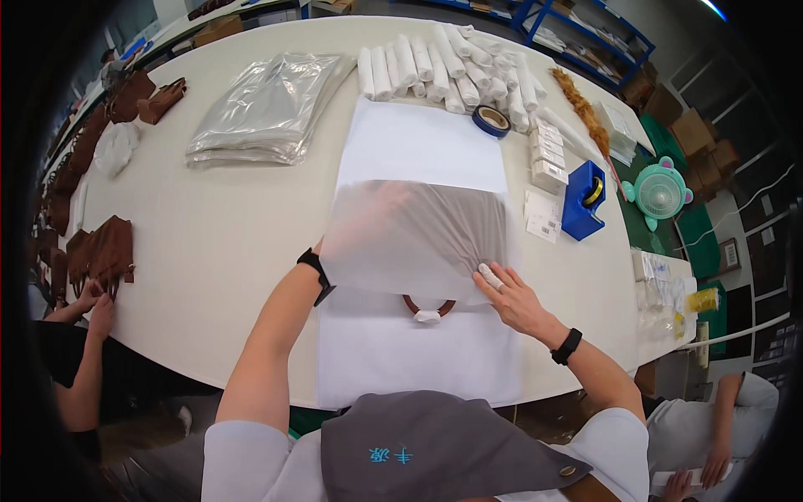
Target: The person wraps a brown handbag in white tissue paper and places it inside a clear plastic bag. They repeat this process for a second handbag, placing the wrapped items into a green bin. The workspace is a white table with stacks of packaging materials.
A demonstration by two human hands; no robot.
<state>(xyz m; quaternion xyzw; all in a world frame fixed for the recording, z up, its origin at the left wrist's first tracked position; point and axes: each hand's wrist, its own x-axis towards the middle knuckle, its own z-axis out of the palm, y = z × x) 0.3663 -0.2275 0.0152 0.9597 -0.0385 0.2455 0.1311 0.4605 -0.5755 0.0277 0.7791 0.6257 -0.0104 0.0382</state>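
Apron [435,448], grey, fronts the wearer at the near edge of the table. Just beyond it, white paper [414,368] lies flat on the table [226,276], running away from the wearer. On the paper, near the middle, a brown curved handle [407,304], its lowest part wrapped in white, protrudes from beneath a translucent sheet [360,272]. The sheet lies across the middle of the paper, whitish at left and grey-brown at upper right; it cannot be told whether that darker tone belongs to something underneath. Right hand [517,299]: fingers extended, tips on the sheet's right side, where creases converge; one finger bears a white wrap. Thumb contact is not clear, so a pinch cannot be confirmed. Left hand [386,203]: seen only as a blurred shape through the sheet; finger position cannot be told. Both wrists carry black bands.

To the left, a co-worker's hands [94,305] meet beside a brown leather item [104,249]. To the right stands a blue tape dispenser [579,205], with small white boxes [548,156] just beyond. Farther off are a blue tape roll [491,121], stacked clear plastic bags [259,109] and piled white wrapped rolls [435,63].
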